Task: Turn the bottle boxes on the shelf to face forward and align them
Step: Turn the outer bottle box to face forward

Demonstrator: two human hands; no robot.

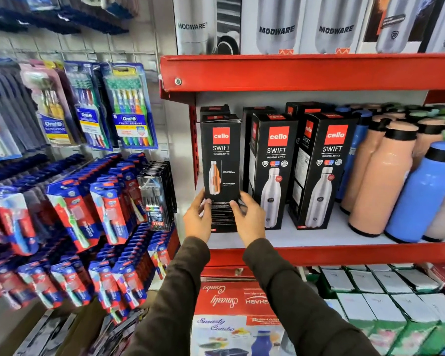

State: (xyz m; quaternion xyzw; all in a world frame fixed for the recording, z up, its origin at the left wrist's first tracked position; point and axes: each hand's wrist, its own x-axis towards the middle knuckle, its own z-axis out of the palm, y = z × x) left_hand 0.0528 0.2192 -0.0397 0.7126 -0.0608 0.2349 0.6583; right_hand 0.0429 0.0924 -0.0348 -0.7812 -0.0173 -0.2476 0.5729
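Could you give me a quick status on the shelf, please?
Left hand and right hand grip leftmost Cello box. Its face differs from its neighbours. Nothing blocking.

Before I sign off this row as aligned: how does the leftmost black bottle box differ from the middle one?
The leftmost box is held low down by the left hand and right hand; the middle box stands untouched. The leftmost box's facing panel shows a small orange-and-steel bottle with text; the middle box's shows a large steel bottle with badges. The leftmost box faces squarely; the middle box also shows a side panel. Both are black with a red logo, on the shelf.
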